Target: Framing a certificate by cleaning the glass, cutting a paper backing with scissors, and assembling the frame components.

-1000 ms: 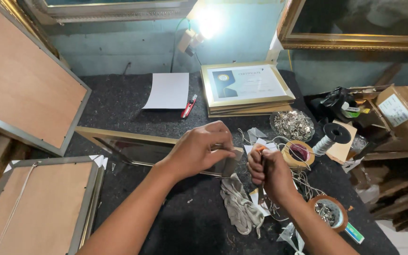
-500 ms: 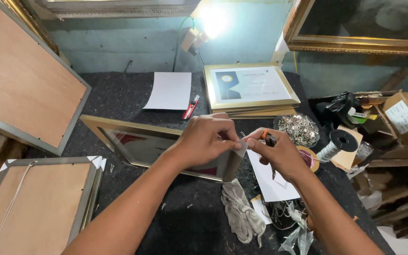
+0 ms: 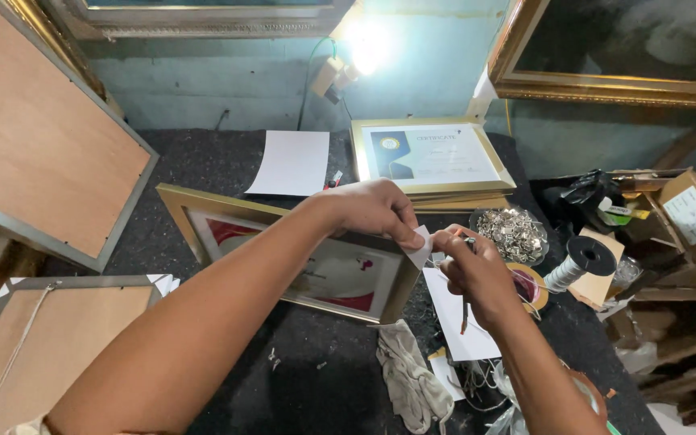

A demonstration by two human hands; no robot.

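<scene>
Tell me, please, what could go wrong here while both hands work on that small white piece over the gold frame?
The left hand pinches the small white piece only by its edge, so it might slip or tear. The right hand also holds a thin dark tool pointing down; it could slip and mark the white sheet beneath, or the glass of the gold frame beside it. The bowl of metal bits sits near that wrist and might be knocked.
</scene>
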